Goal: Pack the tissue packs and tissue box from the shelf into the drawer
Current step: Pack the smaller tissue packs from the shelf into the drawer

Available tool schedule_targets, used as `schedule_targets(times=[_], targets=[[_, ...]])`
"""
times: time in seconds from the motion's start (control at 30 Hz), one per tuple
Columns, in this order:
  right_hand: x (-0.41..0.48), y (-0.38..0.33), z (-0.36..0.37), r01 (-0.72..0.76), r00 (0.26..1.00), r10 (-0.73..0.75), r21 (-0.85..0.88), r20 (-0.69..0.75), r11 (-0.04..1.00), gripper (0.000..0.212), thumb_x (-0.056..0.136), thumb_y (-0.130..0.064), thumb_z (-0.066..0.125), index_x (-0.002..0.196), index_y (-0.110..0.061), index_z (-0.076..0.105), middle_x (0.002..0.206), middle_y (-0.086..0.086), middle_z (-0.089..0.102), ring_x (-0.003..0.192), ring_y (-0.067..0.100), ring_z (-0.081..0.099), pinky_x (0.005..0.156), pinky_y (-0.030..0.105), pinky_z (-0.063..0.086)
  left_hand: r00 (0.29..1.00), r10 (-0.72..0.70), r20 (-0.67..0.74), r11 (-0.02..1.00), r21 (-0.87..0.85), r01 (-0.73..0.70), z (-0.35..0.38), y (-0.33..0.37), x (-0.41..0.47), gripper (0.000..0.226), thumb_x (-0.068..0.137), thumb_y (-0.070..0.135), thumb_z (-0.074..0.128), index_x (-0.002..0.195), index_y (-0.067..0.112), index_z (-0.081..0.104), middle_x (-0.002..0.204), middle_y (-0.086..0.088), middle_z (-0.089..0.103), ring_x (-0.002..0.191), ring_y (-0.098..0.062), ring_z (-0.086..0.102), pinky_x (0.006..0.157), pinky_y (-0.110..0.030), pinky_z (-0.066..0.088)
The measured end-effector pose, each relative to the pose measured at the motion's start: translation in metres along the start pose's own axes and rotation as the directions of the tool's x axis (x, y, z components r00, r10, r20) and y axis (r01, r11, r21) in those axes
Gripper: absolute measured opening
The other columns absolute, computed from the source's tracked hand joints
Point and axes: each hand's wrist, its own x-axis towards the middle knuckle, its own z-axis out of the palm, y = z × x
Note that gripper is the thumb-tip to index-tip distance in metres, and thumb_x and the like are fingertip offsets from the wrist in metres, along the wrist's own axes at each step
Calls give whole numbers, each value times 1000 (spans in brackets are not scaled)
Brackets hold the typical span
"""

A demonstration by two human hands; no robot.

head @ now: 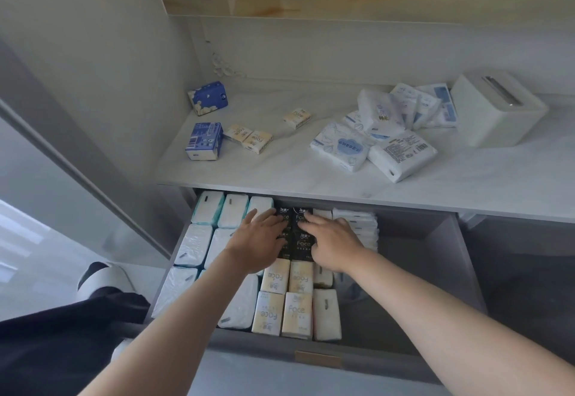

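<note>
At far left, a white slipper [104,276] and a dark trouser leg [62,333] are partly cut off by the frame edge. An open grey drawer [420,271] sits below a pale, marble-look shelf [280,174].

The drawer's left side is filled with soft, pillowy white plastic-wrapped tissue packs [194,243] in rows. The left hand [258,241] lies flat over them, its fingers straight and slightly spread, with the tips resting on glossy black packs [303,241] in the middle of the drawer. The right hand [334,246] presses on the same black packs, fingers extended; what lies under either palm is hidden. Nearer the drawer front stand cream packs printed "Face" [283,313]. Behind the right hand, thin white packs [357,223] stand on edge. The drawer's right side shows bare grey board.

On the shelf, from the left, are two blue boxy packs [203,140], three small cream packs [252,139], a loose heap of crinkly white-and-blue packs [373,143], and a smooth white tissue box [494,112] with a slot on top. The small print is too blurred to read.
</note>
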Motion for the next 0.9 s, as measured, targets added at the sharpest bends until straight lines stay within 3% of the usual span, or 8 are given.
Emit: schedule_targets(times=[0.17, 0.27, 0.4, 0.47, 0.53, 0.67, 0.77, 0.9], targets=[[1, -3, 2, 12, 997, -8, 66, -72, 998, 57, 88, -14, 48, 144, -28, 49, 155, -3, 34, 141, 19, 33, 116, 37, 21, 995, 10, -101, 1000, 0, -10, -3, 3, 0, 42, 99, 44, 37, 130, 23, 56, 128, 5, 53, 132, -17, 40, 119, -38, 20], [-3, -7, 8, -16, 992, 35, 157, -118, 988, 53, 89, -15, 53, 141, -25, 49, 148, 1, 33, 133, 24, 37, 114, 38, 30, 994, 17, -106, 995, -92, -26, 1, 9, -5, 53, 95, 55, 38, 135, 23, 50, 138, 3, 45, 134, -18, 35, 117, -36, 23], [-16, -10, 14, -28, 929, 88, 168, -360, 985, 23, 88, -15, 54, 111, -20, 56, 114, 0, 46, 96, 20, 52, 81, 30, 46, 991, 98, -91, 988, -112, -108, 5, 11, -25, 57, 87, 65, 39, 132, 32, 53, 141, 6, 41, 133, -16, 33, 114, -38, 28], [-25, -12, 8, -55, 950, 84, 102, -300, 993, 9, 89, -13, 48, 90, -19, 55, 96, -1, 53, 84, 21, 54, 72, 32, 46, 991, 119, -62, 987, -97, -124, 5, 12, -33, 48, 88, 62, 47, 126, 34, 56, 138, 7, 42, 131, -15, 34, 112, -38, 30], [-32, -16, 4, -136, 982, 148, 99, -117, 986, 16, 88, -12, 45, 81, -15, 59, 87, 3, 62, 80, 24, 61, 67, 34, 52, 994, 96, -50, 988, -117, -101, 5, 15, -40, 42, 89, 58, 52, 122, 35, 60, 139, 9, 42, 132, -13, 32, 112, -38, 30], [-46, -29, 10, -307, 940, 208, 405, 270, 861, 30, 85, -3, 39, 94, -12, 67, 102, 14, 67, 67, 24, 73, 61, 34, 61, 999, 51, -17, 991, -122, -52, 1, 21, -50, 41, 93, 56, 50, 128, 37, 59, 148, 7, 39, 138, -14, 29, 114, -37, 28], [-54, -33, 10, -252, 959, 175, 381, 224, 889, 30, 86, -3, 41, 90, -21, 65, 106, 8, 65, 71, 21, 71, 59, 30, 58, 998, 31, 51, 996, -88, -27, -3, 23, -56, 48, 97, 56, 42, 142, 38, 48, 156, 7, 32, 145, -16, 23, 119, -39, 23], [-51, -29, 1, -163, 987, 162, 255, 24, 953, 24, 89, -16, 46, 94, -28, 66, 106, -5, 67, 95, 17, 63, 76, 31, 52, 1000, 22, 16, 992, -126, -19, -12, 22, -57, 54, 98, 53, 43, 147, 31, 41, 152, 5, 39, 142, -15, 29, 117, -40, 28]])
